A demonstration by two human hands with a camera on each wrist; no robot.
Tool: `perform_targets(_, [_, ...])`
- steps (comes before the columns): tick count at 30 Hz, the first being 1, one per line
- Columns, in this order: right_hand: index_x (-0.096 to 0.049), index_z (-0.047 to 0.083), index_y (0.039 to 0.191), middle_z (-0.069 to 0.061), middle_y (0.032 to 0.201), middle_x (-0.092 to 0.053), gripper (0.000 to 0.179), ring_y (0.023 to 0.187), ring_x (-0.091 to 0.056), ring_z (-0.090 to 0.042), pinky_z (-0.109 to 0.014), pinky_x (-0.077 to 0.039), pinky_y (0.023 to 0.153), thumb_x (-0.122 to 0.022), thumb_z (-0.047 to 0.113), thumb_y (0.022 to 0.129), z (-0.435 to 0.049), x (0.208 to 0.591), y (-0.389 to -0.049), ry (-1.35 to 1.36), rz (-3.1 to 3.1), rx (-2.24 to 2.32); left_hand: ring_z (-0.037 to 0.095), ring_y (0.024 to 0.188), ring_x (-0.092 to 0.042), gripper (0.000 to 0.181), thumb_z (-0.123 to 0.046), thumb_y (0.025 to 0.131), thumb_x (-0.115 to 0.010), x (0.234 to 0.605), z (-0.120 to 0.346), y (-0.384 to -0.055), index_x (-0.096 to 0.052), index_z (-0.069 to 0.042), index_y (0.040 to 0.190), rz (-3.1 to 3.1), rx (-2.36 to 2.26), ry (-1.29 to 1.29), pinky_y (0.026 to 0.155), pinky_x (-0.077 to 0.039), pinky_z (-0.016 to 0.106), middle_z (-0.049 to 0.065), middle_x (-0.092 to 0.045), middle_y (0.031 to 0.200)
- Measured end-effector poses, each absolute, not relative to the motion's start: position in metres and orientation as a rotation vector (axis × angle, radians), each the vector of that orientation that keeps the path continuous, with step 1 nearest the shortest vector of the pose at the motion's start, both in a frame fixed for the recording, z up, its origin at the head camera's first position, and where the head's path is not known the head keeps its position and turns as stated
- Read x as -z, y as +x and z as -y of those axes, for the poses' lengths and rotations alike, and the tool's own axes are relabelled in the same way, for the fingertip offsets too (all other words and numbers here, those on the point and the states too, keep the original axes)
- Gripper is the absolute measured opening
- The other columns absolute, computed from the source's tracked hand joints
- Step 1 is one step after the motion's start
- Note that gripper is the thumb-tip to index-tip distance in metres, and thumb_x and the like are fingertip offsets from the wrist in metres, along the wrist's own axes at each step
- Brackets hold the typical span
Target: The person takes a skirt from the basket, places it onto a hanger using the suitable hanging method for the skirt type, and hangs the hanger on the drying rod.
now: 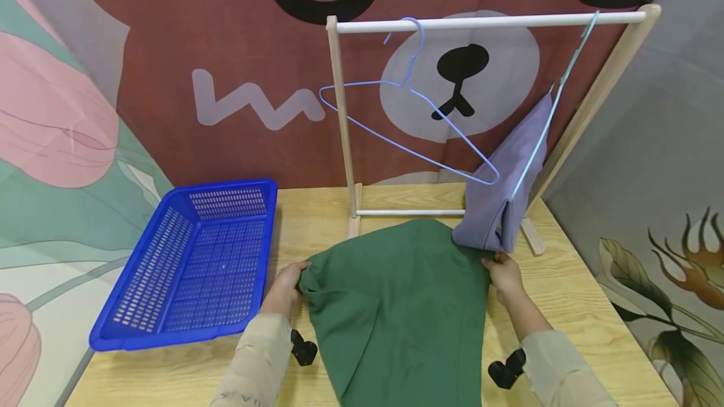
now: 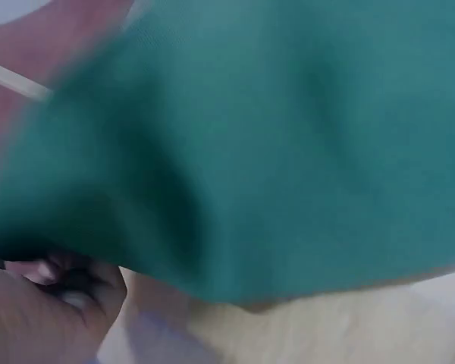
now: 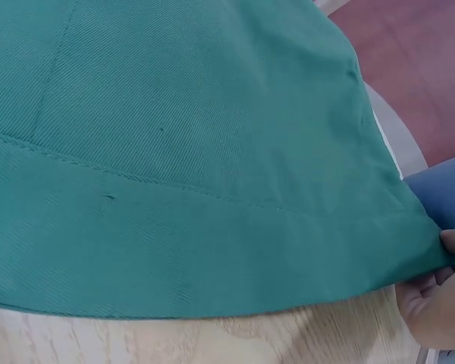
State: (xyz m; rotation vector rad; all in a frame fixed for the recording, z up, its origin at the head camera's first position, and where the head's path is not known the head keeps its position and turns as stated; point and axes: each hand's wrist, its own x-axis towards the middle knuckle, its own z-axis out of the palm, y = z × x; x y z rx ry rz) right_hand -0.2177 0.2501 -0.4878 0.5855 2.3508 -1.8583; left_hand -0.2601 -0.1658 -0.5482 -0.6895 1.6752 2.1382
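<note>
Green cloth [image 1: 413,313] held out between left and right edges of bench [image 1: 594,313], gripped on one side by left hand [image 1: 286,286], pinched on other by right hand [image 1: 504,276]; blue basket [image 1: 220,262] along left edge.

A booth-like nook, seemingly — printed backdrops [image 1: 226,36] surround a wood-grain table [image 1: 565,287] on three sides.

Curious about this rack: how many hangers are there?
2: a blue hanger on the left half of the bar, a teal hanger near its right end by the purple cloth, which could hide another.
</note>
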Motion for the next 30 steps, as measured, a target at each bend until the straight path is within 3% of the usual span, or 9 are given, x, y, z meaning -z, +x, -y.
perform_targets(3, [-0.007, -0.018, 0.128, -0.036, 0.132, -0.008, 0.056, 0.121, -0.013, -0.043, -0.048, -0.024, 0.095, -0.038, 0.004, 0.088, -0.251, 0.487, -0.217, 0.585, -2.360, 1.878, 0.030, 0.101, -0.041, 0.030, -0.012, 0.080, -0.053, 0.508, 0.157, -0.247, -0.048, 0.007, 0.102, -1.993, -2.021, -0.675, 0.086, -0.037, 0.038, 0.019, -0.043, 0.111])
perform_targets(5, [-0.005, -0.019, 0.128, -0.036, 0.132, -0.006, 0.055, 0.122, -0.010, -0.042, -0.048, -0.020, 0.097, -0.037, 0.003, 0.089, -0.252, 0.490, -0.217, 0.587, -2.362, 1.883, 0.024, 0.085, -0.044, 0.006, -0.004, 0.077, -0.050, 0.482, 0.154, -0.239, -0.050, 0.002, 0.078, -2.080, -2.068, -0.597, 0.076, -0.041, 0.031, 0.013, -0.047, 0.090])
perform_targets(9, [-0.010, -0.016, 0.130, -0.034, 0.133, -0.012, 0.057, 0.121, -0.015, -0.040, -0.047, -0.022, 0.097, -0.042, 0.008, 0.089, -0.261, 0.525, -0.227, 0.575, -2.364, 1.921, 0.011, 0.060, -0.039, 0.026, 0.007, 0.070, -0.046, 0.450, 0.153, -0.228, -0.036, -0.011, 0.054, -2.087, -2.242, -0.426, 0.053, -0.038, 0.019, 0.001, -0.035, 0.067])
perform_targets(12, [-0.025, -0.011, 0.129, -0.028, 0.129, -0.027, 0.060, 0.115, -0.030, -0.032, -0.039, -0.034, 0.090, -0.054, 0.016, 0.085, -0.283, 0.584, -0.242, 0.461, -2.379, 2.033, 0.008, 0.060, -0.041, 0.021, 0.008, 0.071, -0.042, 0.441, 0.154, -0.223, -0.039, -0.010, 0.061, -1.958, -2.287, -0.320, 0.051, -0.039, 0.016, 0.000, -0.037, 0.072])
perform_targets(15, [-0.026, -0.008, 0.130, -0.027, 0.131, -0.025, 0.063, 0.116, -0.030, -0.032, -0.039, -0.035, 0.089, -0.058, 0.019, 0.082, -0.286, 0.604, -0.246, 0.396, -2.337, 2.030, 0.005, 0.055, -0.046, 0.018, 0.000, 0.079, -0.038, 0.444, 0.154, -0.224, -0.046, -0.010, 0.066, -1.692, -2.256, -0.345, 0.051, -0.041, 0.015, -0.003, -0.045, 0.069])
perform_targets(19, [-0.026, -0.013, 0.126, -0.031, 0.121, -0.031, 0.051, 0.103, -0.039, -0.034, -0.039, -0.038, 0.081, -0.049, 0.010, 0.086, -0.252, 0.555, -0.230, 0.405, -2.318, 1.833, 0.004, 0.045, -0.048, 0.029, -0.021, 0.088, -0.042, 0.463, 0.148, -0.233, -0.053, -0.011, 0.062, -1.586, -2.091, -0.534, 0.049, -0.043, 0.018, -0.007, -0.049, 0.051])
perform_targets(21, [-0.037, -0.015, 0.103, -0.023, 0.089, -0.044, 0.027, 0.074, -0.047, -0.024, -0.030, -0.041, 0.063, -0.045, 0.005, 0.087, -0.237, 0.532, -0.222, 0.378, -2.304, 1.812, 0.005, 0.049, -0.049, 0.029, -0.027, 0.088, -0.045, 0.478, 0.144, -0.239, -0.054, -0.010, 0.067, -1.622, -1.992, -0.571, 0.055, -0.045, 0.020, -0.006, -0.050, 0.055])
perform_targets(24, [-0.031, -0.002, 0.074, -0.005, 0.059, -0.033, 0.017, 0.048, -0.035, -0.008, -0.021, -0.033, 0.047, -0.043, -0.001, 0.086, -0.222, 0.509, -0.215, 0.374, -2.239, 1.850, 0.010, 0.057, -0.051, 0.025, -0.029, 0.081, -0.058, 0.509, 0.143, -0.250, -0.057, -0.005, 0.075, -1.685, -1.895, -0.526, 0.060, -0.046, 0.026, -0.001, -0.053, 0.065])
perform_targets(30, [-0.031, -0.005, 0.084, -0.007, 0.071, -0.033, 0.011, 0.062, -0.037, -0.014, -0.024, -0.034, 0.055, -0.039, 0.001, 0.088, -0.218, 0.493, -0.212, 0.388, -2.338, 1.814, 0.027, 0.086, -0.054, 0.041, -0.022, 0.079, -0.060, 0.508, 0.142, -0.248, -0.054, 0.004, 0.110, -1.992, -1.777, -0.395, 0.073, -0.046, 0.037, 0.018, -0.053, 0.105])
